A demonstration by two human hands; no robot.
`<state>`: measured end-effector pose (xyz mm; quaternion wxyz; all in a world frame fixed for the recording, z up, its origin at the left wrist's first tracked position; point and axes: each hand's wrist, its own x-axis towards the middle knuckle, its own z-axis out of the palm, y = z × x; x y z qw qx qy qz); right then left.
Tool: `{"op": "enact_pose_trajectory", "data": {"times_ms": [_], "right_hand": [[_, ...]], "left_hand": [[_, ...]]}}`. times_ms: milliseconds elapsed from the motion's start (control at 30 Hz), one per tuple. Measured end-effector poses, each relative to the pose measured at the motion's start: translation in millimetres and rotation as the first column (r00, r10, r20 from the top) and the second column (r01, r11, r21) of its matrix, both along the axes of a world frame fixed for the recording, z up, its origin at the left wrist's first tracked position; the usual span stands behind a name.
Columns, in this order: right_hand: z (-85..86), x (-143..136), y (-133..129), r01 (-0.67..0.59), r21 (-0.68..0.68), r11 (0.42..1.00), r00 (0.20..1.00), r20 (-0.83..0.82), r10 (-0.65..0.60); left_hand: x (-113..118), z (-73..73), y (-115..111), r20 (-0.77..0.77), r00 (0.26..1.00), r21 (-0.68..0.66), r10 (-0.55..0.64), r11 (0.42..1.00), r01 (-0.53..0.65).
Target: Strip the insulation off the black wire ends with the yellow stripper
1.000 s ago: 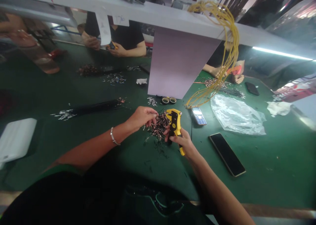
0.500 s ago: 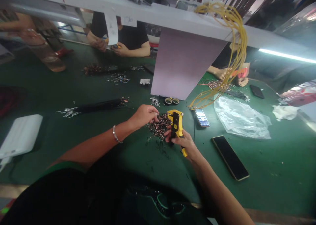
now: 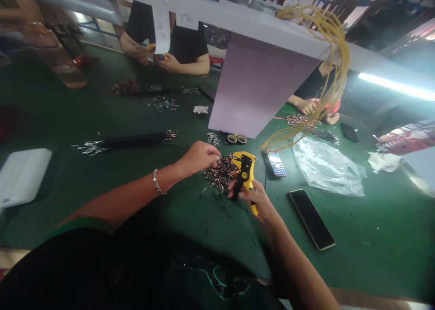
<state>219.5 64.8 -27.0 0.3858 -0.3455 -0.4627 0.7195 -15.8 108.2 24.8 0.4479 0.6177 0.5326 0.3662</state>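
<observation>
My right hand (image 3: 255, 196) is wrapped round the handles of a yellow and black wire stripper (image 3: 245, 169), its jaw end pointing up and left. My left hand (image 3: 200, 158) is closed in a pinch beside the jaws, on what looks like a thin black wire (image 3: 223, 156), mostly hidden by the fingers. Below both hands lies a loose pile of short black wires with copper-coloured ends (image 3: 219, 176). A long bundle of black wires (image 3: 136, 141) with silvery tips at its left end lies to the left.
Two round rolls (image 3: 237, 139) and small silvery pieces (image 3: 213, 138) lie by the upright panel (image 3: 261, 83). Rightward are a keypad phone (image 3: 276, 163), a smartphone (image 3: 311, 219) and a plastic bag (image 3: 328, 165). Yellow wires (image 3: 335, 51) hang from the shelf. Co-workers' hands work across the table.
The head view has shifted slightly. My left hand stays pinched by the stripper's jaws, and my right hand keeps its hold on the handles with little visible movement.
</observation>
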Motion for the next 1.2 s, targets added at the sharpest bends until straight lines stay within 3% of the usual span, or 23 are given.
{"op": "enact_pose_trajectory", "data": {"times_ms": [267, 633, 1200], "right_hand": [[-1.8, 2.2, -0.5, -0.07, 0.018, 0.997, 0.994, -0.08, 0.071], [5.2, 2.5, -2.7, -0.174, -0.003, 0.985, 0.971, -0.169, 0.171], [9.8, 2.5, -4.7, -0.135, 0.011, 0.991, 0.967, -0.215, 0.134]], "left_hand": [[-1.0, -0.5, 0.0, -0.084, 0.996, 0.048, 0.024, 0.999, -0.02], [1.6, 5.2, -2.7, 0.022, 1.0, -0.052, 0.002, 0.999, -0.001], [6.3, 5.2, -10.7, -0.057, 0.998, 0.02, 0.007, 1.0, -0.005]]}}
